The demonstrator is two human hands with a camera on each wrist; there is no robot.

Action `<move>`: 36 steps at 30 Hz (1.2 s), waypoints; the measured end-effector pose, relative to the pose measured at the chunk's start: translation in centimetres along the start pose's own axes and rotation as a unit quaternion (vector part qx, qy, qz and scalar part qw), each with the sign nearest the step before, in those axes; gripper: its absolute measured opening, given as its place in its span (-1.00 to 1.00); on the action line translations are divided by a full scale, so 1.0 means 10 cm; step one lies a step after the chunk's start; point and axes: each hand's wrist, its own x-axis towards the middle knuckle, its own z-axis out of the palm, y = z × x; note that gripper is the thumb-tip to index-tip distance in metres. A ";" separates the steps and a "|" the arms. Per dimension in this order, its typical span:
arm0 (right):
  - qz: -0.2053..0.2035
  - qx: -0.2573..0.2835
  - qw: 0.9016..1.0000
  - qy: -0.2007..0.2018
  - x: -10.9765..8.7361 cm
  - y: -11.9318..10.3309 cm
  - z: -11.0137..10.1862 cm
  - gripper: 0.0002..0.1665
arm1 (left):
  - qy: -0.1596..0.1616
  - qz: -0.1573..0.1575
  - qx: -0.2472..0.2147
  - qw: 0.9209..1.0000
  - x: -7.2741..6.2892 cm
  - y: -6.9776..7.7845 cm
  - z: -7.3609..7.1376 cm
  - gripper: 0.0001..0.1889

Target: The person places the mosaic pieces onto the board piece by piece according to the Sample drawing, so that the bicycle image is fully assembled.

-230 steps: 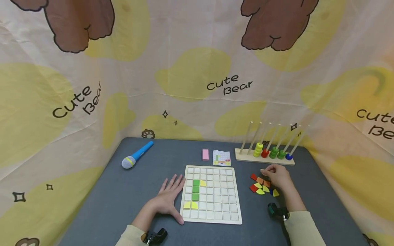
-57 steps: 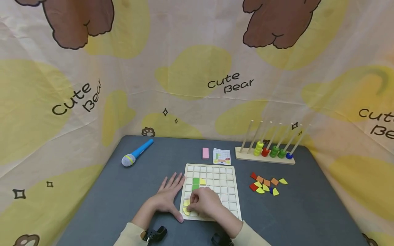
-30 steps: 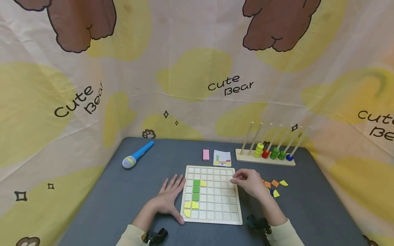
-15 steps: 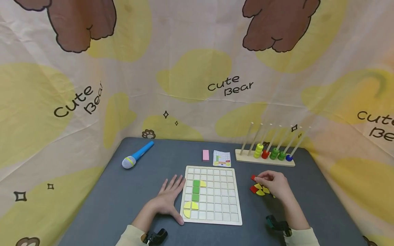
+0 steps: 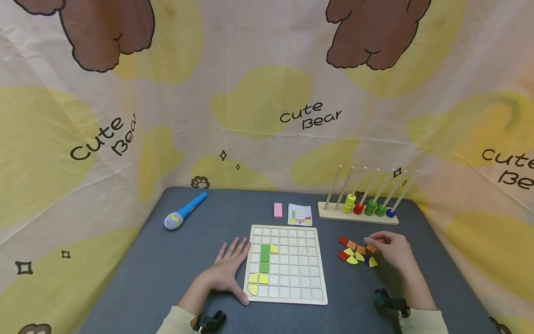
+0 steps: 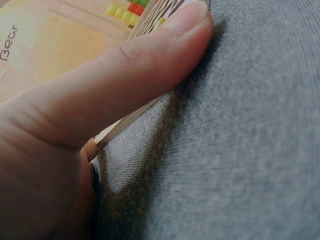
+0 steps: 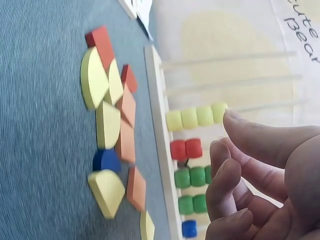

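Note:
My left hand (image 5: 227, 270) lies with fingers spread along the left edge of the white grid board (image 5: 298, 297); its thumb (image 6: 145, 65) touches the rim in the left wrist view. On the board sit several green squares (image 5: 264, 257) in a column and several yellow quarter-round pieces (image 5: 252, 290). My right hand (image 5: 392, 249) hovers over the right end of the loose pieces, thumb and fingertips apart, nothing seen between them. Beneath it in the right wrist view are red blocks (image 7: 102, 46), orange squares (image 7: 136, 189), yellow quarter-rounds (image 7: 106, 192) and a blue piece (image 7: 106, 161).
Behind the loose pieces stands a wooden peg rack (image 5: 357, 215) with coloured beads. A pattern card (image 5: 299, 215) and a pink block (image 5: 277, 210) lie beyond the board. At the back left of the grey table (image 5: 167, 264) is a blue toy microphone (image 5: 185, 211).
Another yellow quarter-round now sits in the board's lower left corner. My right hand has left the board and moved right, over the loose pieces. The left hand has stayed in place.

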 end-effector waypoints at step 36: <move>0.071 -0.039 0.996 0.030 0.25 0.60 -0.08 -0.43 | -0.001 0.000 0.007 1.000 -0.01 0.00 -0.01 0.61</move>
